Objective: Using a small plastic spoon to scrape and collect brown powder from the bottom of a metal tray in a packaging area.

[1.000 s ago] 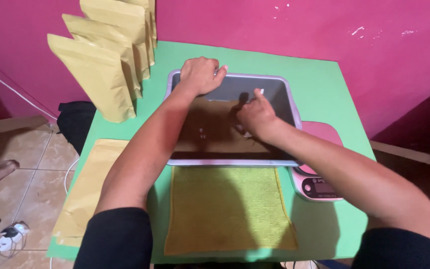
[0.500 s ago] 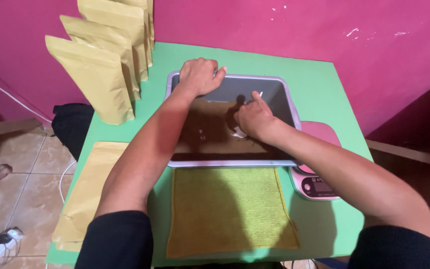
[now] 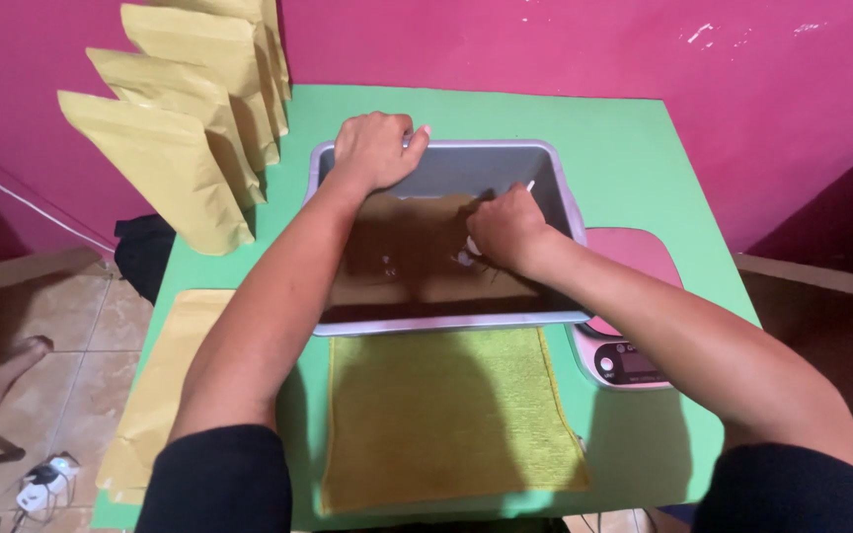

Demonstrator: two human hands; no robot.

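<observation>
Tub (image 3: 555, 173), grey plastic, rectangular, set on green table (image 3: 634, 148) with long axis running left to right; holds dark brown loose material across its floor. Left hand (image 3: 372, 148) clamped over far rim of tub near its left corner, fingers curled over the edge, thumb side outward. Right hand (image 3: 505, 229) down inside tub toward its right half, closed around a small white tool (image 3: 528, 186), only the pale tip showing above the knuckles; kind of tool not determinable. Right hand nearer the brown material, which lies directly beneath and to the left of the grip; left hand clear of it at the rim. Yellow-green cloth (image 3: 446, 415) flat just in front of tub, touching its near rim. Pink scale (image 3: 624, 360) at tub's right front corner, partly tucked under it. Yellow pouches (image 3: 165, 163) standing upright in a row left of tub; further flat yellow pouch (image 3: 165, 375) lying left of cloth. Pink wall (image 3: 545, 49) behind tub.
</observation>
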